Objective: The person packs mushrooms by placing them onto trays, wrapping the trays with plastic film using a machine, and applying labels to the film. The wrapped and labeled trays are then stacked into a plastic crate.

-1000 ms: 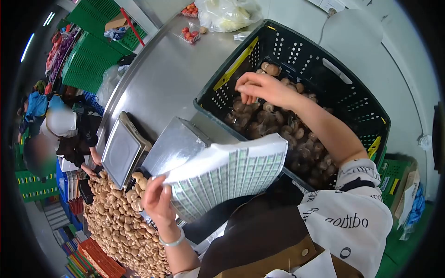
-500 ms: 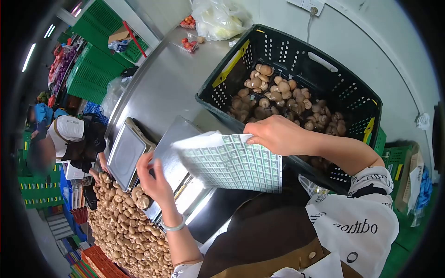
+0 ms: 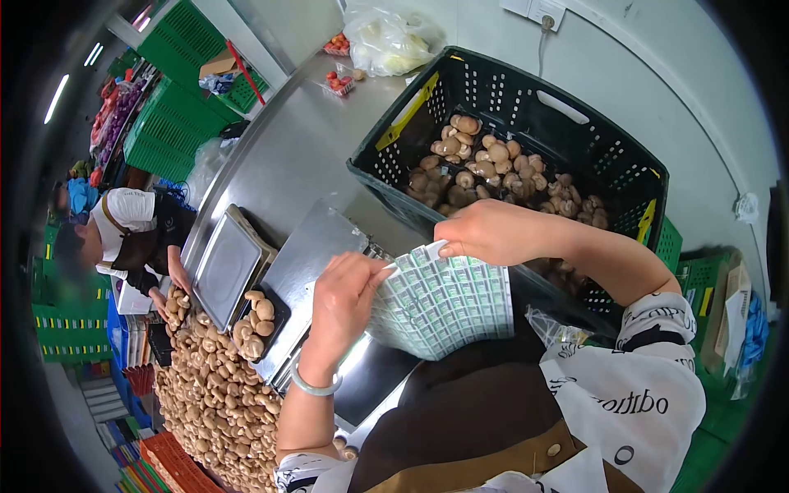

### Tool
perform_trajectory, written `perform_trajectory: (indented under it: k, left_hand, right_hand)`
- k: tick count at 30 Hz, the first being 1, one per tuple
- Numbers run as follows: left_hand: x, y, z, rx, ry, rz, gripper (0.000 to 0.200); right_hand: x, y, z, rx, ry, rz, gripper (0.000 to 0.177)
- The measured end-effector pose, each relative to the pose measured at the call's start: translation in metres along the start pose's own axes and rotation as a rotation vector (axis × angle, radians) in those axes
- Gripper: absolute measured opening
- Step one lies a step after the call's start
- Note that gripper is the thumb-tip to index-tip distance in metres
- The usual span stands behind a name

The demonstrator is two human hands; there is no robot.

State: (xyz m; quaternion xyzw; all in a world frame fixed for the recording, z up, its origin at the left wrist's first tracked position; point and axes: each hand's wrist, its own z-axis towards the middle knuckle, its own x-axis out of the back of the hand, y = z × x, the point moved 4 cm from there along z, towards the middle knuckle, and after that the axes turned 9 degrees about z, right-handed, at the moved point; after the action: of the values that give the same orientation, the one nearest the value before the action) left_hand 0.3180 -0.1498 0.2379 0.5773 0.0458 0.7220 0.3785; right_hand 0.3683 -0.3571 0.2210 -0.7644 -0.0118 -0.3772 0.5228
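A sheet of small green-and-white printed labels [image 3: 444,308] is stretched between my hands, its lower part bowed towards my apron. My right hand [image 3: 481,232] pinches its top edge between thumb and fingers. At the upper left corner, my left hand [image 3: 339,300] is closed on the same sheet. Beneath and left of it stands a flat metal machine [image 3: 316,238], partly hidden by my arm. A dark tray of mushrooms [image 3: 256,324] sits by the machine's left side. Just beyond my right hand is a black crate [image 3: 386,195] holding several film-wrapped packs of mushrooms [image 3: 518,168].
A scale [image 3: 222,275] stands on the steel table [image 3: 292,135], beside a large heap of loose mushrooms [image 3: 218,411]. A co-worker [image 3: 136,226] reaches into the heap's far end. Bagged produce [image 3: 390,41] and small red-fruit packs [image 3: 339,82] lie at the back.
My left hand has come right from beside the sheet and now grips its corner. The sheet has turned slightly, and the mushroom tray has come into fuller view. The co-worker's hands now hold mushrooms.
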Motion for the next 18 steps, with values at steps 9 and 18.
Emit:
perform_trajectory:
  k: [9, 18]
  left_hand:
    - [-0.01, 0.006, 0.017, 0.04, -0.158, 0.031, 0.007]
    - [-0.013, -0.056, 0.002, 0.501, -0.235, -0.124, 0.01]
  right_hand:
    - [-0.009, -0.029, 0.013, 0.555, 0.443, -0.449, 0.009]
    - [0.07, 0.099, 0.015, -0.04, 0.69, 0.632, 0.019]
